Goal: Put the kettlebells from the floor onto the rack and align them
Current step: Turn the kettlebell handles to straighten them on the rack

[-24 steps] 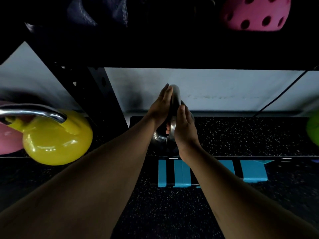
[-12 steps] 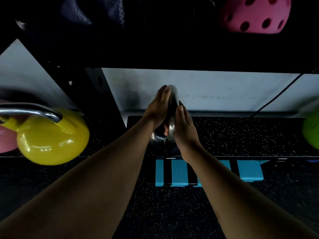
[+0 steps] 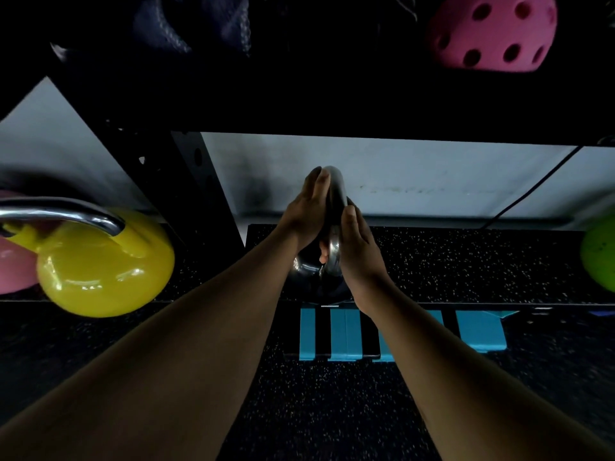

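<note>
Almost nothing had moved since the earlier frames: both hands stayed pressed on the same chrome handle [image 3: 335, 207], and only the view drifted a little, so the yellow kettlebell [image 3: 103, 267] sat slightly more to the left than one second before.

I saw the left hand [image 3: 307, 214] flat against the left side of the handle, its fingers [image 3: 317, 184] straight and together, pointing up. The right hand [image 3: 357, 247] lay against the right side, its fingers also stretched, not curled. So the handle was squeezed between two open palms, not wrapped. The dark kettlebell [image 3: 307, 271] under them stood on the speckled black rack shelf [image 3: 466, 261], near its front edge, and most of its body was hidden by the wrists.

On the left, the yellow kettlebell rested on a lower shelf section, touching a pink kettlebell [image 3: 15, 271] at the frame edge. A green kettlebell [image 3: 600, 257] showed partly at the far right of the shelf. Behind the shelf was a pale wall [image 3: 416, 181] with a thin black cable [image 3: 539, 188] going diagonally. Above, in the dark, sat a pink ball with holes [image 3: 492, 31]. Below the shelf, the floor [image 3: 332, 410] was black speckled rubber, with a blue and black striped object [image 3: 399, 334] lying on it.
</note>
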Tool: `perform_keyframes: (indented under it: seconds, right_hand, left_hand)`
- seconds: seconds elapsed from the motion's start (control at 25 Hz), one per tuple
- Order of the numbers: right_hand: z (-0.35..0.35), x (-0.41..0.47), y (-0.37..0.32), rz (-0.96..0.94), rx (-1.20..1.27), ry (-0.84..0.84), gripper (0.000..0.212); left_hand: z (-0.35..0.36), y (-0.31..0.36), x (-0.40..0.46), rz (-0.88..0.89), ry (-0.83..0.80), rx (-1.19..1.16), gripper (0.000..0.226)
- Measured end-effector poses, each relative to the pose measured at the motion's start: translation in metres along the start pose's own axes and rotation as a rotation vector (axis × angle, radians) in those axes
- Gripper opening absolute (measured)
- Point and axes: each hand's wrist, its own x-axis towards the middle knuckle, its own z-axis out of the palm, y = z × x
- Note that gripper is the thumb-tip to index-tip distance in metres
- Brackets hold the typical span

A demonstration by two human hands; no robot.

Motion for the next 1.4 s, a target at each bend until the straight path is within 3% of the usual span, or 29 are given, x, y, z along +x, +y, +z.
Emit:
perform_keyframes:
  seconds: [0.08,0.2,0.44,0.56,0.76,1.08,1.24,1.4]
  right_hand:
    - [-0.001,-0.005,-0.008,-0.002,-0.037,0.001,0.045]
    - [-0.011,-0.008,-0.031,-0.001,-0.328,-0.02,0.039]
    - [-0.038,-0.019,-0.061,-0.244,-1.056,0.097,0.043]
    - [-0.024,-0.035,-0.074,-0.319,-1.224,0.127,0.038]
    - [0.028,-0.065,-0.079,-0.335,-1.325,0.095,0.033]
    - [0.159,-0.102,-0.072,-0.461,-1.278,0.003,0.029]
    - [0.255,-0.082,-0.066,-0.498,-1.166,-0.029,0.025]
    - [0.335,-0.049,-0.06,-0.425,-1.159,-0.022,0.037]
  left_hand:
    - [0.0,0.001,-0.002,-0.014,-0.03,0.0,0.056]
    - [-0.006,0.002,-0.002,0.004,-0.085,0.08,0.06]
    - [-0.049,0.0,-0.025,0.292,-0.048,0.735,0.054]
    - [-0.08,0.001,-0.045,0.449,-0.074,1.019,0.047]
    - [-0.136,-0.013,-0.082,0.579,-0.107,1.083,0.038]
    - [-0.266,-0.054,-0.136,0.698,-0.015,1.19,0.032]
    - [-0.355,-0.077,-0.122,0.625,0.089,1.196,0.035]
    - [-0.429,-0.114,-0.106,0.505,0.196,0.999,0.034]
